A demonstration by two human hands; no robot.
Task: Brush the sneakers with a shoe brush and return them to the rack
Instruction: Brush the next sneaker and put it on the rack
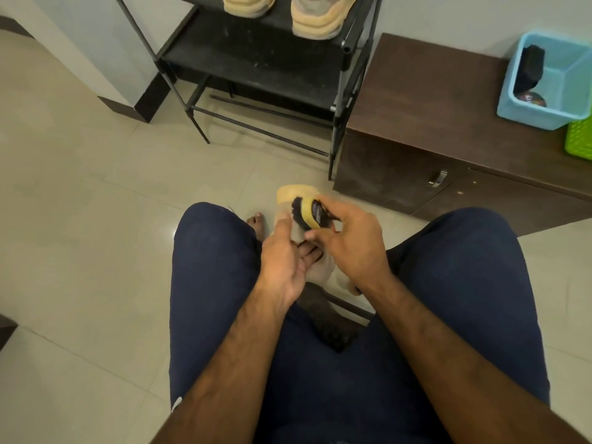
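A beige sneaker [290, 195] is held between my knees, its toe pointing away from me, mostly hidden by my hands. My left hand [282, 254] grips the sneaker from the left side, fingers reaching into its opening. My right hand [349, 245] grips a shoe brush [307, 211] with a yellow wooden back and dark bristles, pressed against the sneaker's upper. Two more beige sneakers [317, 17] stand on the top shelf of the black rack [256, 59] ahead.
A dark brown low cabinet [426, 123] stands to the right of the rack, carrying a light blue bin [551, 81] and a green basket [579, 139]. Pale floor tiles [80, 203] spread to the left. A bare foot [256, 219] shows beside the sneaker.
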